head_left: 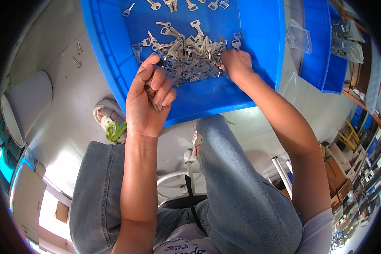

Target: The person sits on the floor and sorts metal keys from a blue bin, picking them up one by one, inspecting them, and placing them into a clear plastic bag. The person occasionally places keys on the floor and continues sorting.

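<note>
Pale grey tiled flooring is surrounding a large blue rectangular plastic bin, where a loose heap of flat, silver metal keys is lying. Picking up seems only partly done: a small bundle of slim metal keys is resting in the left hand, while far more are lying loose. Left fingers are curling closely around the bundle, whose long axis is slanting from upper left to lower right, lower ends pointing wristward. Heaped keys are pointing every way. At the heap's right edge, the right hand is bunching its fingers; whether they are gripping a key, one cannot tell.
</note>
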A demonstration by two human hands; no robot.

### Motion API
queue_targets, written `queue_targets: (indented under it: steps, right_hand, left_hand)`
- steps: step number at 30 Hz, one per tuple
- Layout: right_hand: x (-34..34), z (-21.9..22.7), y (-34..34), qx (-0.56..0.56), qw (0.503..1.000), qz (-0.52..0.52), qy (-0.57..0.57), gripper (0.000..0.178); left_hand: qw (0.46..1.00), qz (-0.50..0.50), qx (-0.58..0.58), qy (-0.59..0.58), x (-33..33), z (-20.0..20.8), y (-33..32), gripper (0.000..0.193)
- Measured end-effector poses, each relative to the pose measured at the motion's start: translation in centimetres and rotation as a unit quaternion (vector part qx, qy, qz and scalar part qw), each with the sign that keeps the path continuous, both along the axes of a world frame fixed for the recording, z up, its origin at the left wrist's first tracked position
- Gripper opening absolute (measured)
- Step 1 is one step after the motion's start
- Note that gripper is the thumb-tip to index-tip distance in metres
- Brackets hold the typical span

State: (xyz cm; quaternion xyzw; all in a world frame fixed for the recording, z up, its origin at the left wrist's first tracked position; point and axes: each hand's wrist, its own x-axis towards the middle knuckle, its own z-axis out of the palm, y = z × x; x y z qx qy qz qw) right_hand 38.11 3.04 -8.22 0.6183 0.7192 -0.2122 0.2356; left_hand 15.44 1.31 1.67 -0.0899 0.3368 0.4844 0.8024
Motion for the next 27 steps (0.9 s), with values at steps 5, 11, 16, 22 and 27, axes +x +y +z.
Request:
queue_targets:
  steps: [5, 11, 16, 22, 27]
  right_hand:
    - [0.3, 0.7, 0.2, 0.028, 0.999, -0.008, 0.041, 0.007]
    - [1.8, 2.3, 1.0, 0.035, 0.98, -0.116, 0.159, 0.007]
    - [0.7, 8.4, 2.9, -0.172, 0.751, -0.396, 0.5, 0.011]
    - [-0.5, 12.3, 2.1, -0.147, 0.738, -0.302, 0.586, 0.009]
    - [-1.7, 14.0, 1.9, -0.138, 0.728, -0.272, 0.614, 0.01]
  left_hand:
    - [1.0, -0.001, 0.007, 0.007, 0.0, 0.0, 0.0, 0.02]
    - [1.0, -0.011, -0.004, 0.012, 0.7, -0.5, 0.1, 0.022]
    - [0.999, -0.039, -0.004, 0.029, 1.3, -0.8, 0.1, 0.024]
    - [0.996, -0.091, 0.005, 0.011, 2.6, -0.5, 0.0, 0.025]
    - [0.995, -0.094, -0.015, 0.006, 3.7, 0.2, -0.1, 0.028]
